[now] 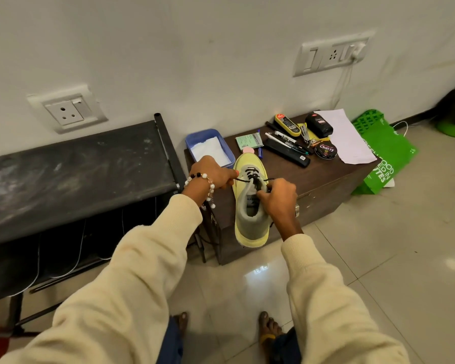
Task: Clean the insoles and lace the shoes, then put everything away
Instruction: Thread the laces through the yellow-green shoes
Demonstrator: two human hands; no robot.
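Both hands work the yellow sneaker (pixel 250 206): left hand (pixel 212 173) pinches the black lace (pixel 247 180) taut, right hand (pixel 279 197) fingers grip lace at the tongue. Its heel overhangs the dark surface (pixel 323 177) edge, open floor below.

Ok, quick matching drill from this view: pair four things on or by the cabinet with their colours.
Things:
1. shoe
2. tray
3. bag
4. lace

Colours:
A. green
B. black
C. yellow and grey
D. blue

Pairs: 1-C, 2-D, 3-A, 4-B
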